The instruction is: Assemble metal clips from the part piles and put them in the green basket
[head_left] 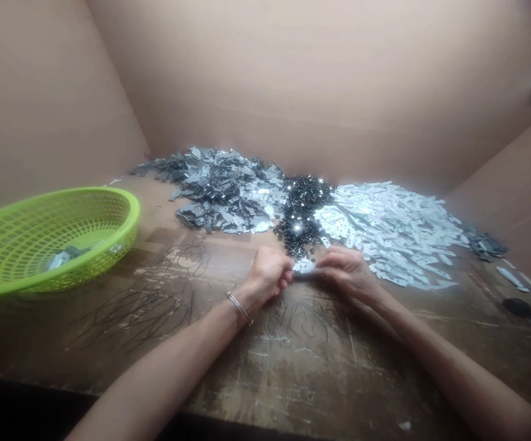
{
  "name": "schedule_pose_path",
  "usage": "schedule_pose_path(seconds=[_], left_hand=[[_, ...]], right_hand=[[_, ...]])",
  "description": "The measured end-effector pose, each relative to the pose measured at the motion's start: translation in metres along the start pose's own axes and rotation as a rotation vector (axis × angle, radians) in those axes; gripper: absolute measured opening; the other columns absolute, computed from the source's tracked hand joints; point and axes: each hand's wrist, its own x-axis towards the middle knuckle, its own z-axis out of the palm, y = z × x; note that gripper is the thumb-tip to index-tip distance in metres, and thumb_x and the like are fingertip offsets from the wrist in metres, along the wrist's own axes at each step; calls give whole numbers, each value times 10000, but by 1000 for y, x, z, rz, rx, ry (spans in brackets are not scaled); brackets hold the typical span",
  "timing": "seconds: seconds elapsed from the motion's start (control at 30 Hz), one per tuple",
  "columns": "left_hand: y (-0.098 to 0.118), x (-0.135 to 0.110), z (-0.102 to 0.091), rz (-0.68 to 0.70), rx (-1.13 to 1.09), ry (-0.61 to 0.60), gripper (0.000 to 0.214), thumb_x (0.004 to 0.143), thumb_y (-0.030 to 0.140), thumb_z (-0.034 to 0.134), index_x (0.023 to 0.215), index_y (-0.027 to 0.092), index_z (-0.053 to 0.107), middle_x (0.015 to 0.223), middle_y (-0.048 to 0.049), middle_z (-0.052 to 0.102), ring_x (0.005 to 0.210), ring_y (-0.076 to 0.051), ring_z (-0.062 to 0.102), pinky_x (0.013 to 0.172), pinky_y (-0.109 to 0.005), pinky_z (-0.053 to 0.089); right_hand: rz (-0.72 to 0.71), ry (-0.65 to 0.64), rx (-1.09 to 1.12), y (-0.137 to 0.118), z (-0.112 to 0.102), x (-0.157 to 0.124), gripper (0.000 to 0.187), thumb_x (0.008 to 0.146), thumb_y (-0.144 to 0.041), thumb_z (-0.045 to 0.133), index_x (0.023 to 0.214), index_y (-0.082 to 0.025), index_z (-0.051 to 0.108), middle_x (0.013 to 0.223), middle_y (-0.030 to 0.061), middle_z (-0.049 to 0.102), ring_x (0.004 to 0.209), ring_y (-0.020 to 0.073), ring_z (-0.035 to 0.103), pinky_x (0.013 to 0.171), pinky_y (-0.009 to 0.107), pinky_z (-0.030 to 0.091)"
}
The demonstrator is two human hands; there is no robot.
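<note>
My left hand (pixel 269 272) and my right hand (pixel 346 271) meet over the worn wooden table (pixel 293 367), both pinched on a small shiny metal piece (pixel 304 266) held between them. A thin bangle circles my left wrist. Just behind the hands lies a heap of small dark shiny parts (pixel 302 211). A pile of grey metal plates (pixel 222 187) spreads to its left. A pile of bright silver plates (pixel 389 223) spreads to its right.
A lime green plastic basket (pixel 40 236) with a few grey pieces inside stands at the left. Cardboard walls (pixel 293 79) close in the back and sides. Small tools and scraps (pixel 517 294) lie at the right edge.
</note>
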Motion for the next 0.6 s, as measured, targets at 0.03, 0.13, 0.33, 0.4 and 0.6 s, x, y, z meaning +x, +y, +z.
schedule_pose_path(seconds=[0.03, 0.13, 0.33, 0.4, 0.6], left_hand=[[0, 0, 0, -1, 3, 1, 90, 628, 176, 514, 572, 112, 486, 409, 22, 477, 300, -41, 390, 286, -149, 260], [2, -2, 0, -1, 6, 4, 102, 628, 180, 515, 561, 111, 483, 409, 20, 474, 298, -41, 388, 282, -151, 253], [3, -2, 1, 1, -8, 5, 104, 623, 163, 512, 543, 109, 472, 408, 19, 470, 296, -39, 388, 288, -152, 262], [3, -2, 1, 6, -6, 8, 101, 619, 163, 510, 541, 111, 473, 408, 19, 468, 294, -40, 384, 282, -154, 256], [10, -5, -5, 51, 9, 59, 116, 610, 166, 519, 521, 115, 465, 406, 17, 460, 297, -45, 382, 269, -156, 234]], right_hand=[[3, -2, 1, 0, 0, 0, 128, 705, -292, 542, 657, -214, 632, 668, 23, 572, 609, 139, 488, 573, 272, 387], [0, -13, 10, 1, 2, 0, 134, 701, -300, 546, 648, -211, 632, 656, 23, 570, 596, 138, 484, 552, 270, 389], [18, -29, 16, 0, 2, 0, 120, 683, -302, 565, 640, -210, 628, 658, 23, 567, 602, 137, 480, 557, 268, 388], [22, -24, 21, 0, -2, 0, 124, 683, -308, 565, 657, -201, 624, 670, 25, 565, 614, 135, 482, 567, 266, 387], [112, -75, -104, 11, -17, 10, 176, 726, -318, 499, 764, -185, 608, 770, 44, 563, 671, 140, 485, 576, 267, 374]])
